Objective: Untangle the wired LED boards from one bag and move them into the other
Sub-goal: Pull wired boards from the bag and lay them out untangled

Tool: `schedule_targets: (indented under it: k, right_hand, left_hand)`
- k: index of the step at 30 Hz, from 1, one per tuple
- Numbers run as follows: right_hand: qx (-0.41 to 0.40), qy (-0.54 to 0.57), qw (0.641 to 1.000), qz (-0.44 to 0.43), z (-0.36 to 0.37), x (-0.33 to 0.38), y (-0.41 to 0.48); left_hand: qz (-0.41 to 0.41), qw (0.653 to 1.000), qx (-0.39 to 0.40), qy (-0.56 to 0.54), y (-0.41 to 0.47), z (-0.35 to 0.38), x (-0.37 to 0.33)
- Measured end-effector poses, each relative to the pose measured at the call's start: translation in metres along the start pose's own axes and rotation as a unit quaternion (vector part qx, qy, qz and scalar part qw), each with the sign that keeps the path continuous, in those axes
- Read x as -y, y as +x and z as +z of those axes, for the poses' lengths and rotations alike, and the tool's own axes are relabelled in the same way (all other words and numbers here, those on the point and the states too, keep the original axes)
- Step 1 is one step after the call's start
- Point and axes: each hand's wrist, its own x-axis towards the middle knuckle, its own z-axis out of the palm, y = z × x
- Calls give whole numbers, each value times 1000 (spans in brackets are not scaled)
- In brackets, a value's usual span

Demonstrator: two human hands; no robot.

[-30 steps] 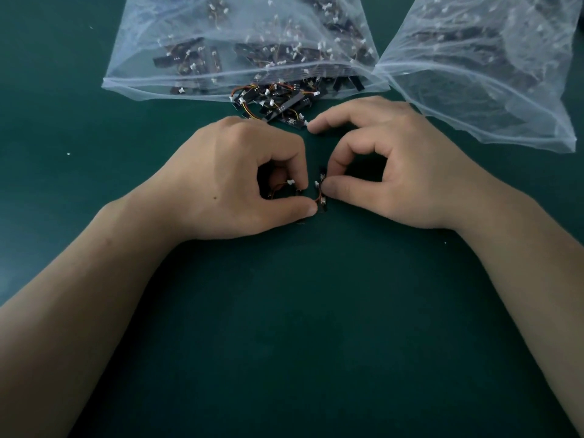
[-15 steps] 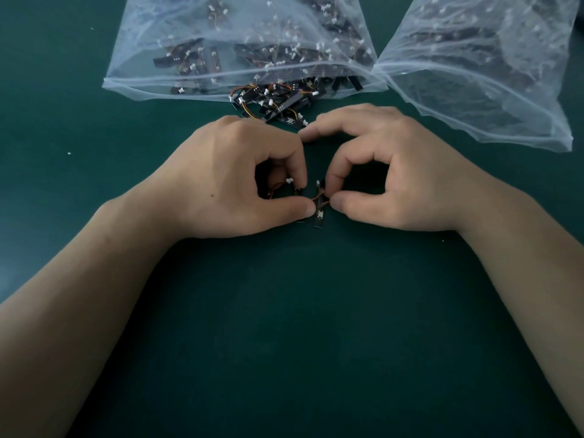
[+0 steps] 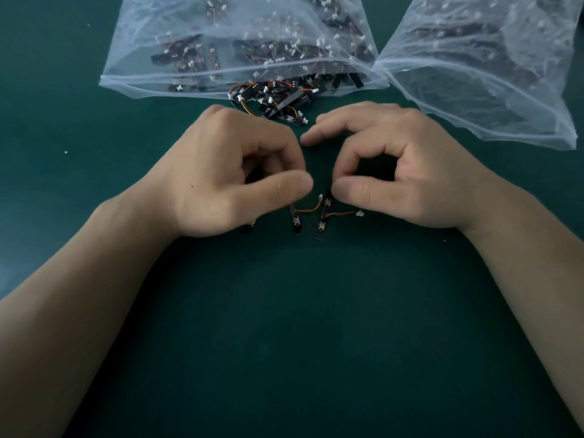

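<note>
Though orange-wired, two slim black boards (image 3: 296,221)

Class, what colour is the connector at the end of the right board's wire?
The connector is white, seen in the head view.

Dim, soft focus, wide-angle edges

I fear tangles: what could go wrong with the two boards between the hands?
The white connector wired to the left black LED board sits beside the right black LED board; it may snag.
Loose black boards at the mouth of the clear plastic bag lie near the right hand, whose fingers might drag them.
</note>
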Motion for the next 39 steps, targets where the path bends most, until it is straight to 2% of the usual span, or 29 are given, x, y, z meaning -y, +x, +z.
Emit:
schedule_targets:
  k: [5, 12, 22, 30, 39]
  right_hand:
    - [-19, -26, 999, 9, 3, 0, 1]
    - [-4, -46, 999, 14, 4, 3, 1]
    - [27, -40, 999, 25, 1, 5, 0]
    - [28, -45, 998, 16, 0, 6, 0]
    - [-2, -54, 999, -1, 3, 3, 0]
  left_hand:
    - [-11, 1000, -17, 1, 1, 1, 2]
    - [5, 998, 35, 45, 1, 1, 1]
    - [12, 999, 33, 15, 2, -1, 1]
    - [-7, 999, 9, -44, 2, -3, 1]
    - [-15, 999, -45, -24, 3, 0, 0]
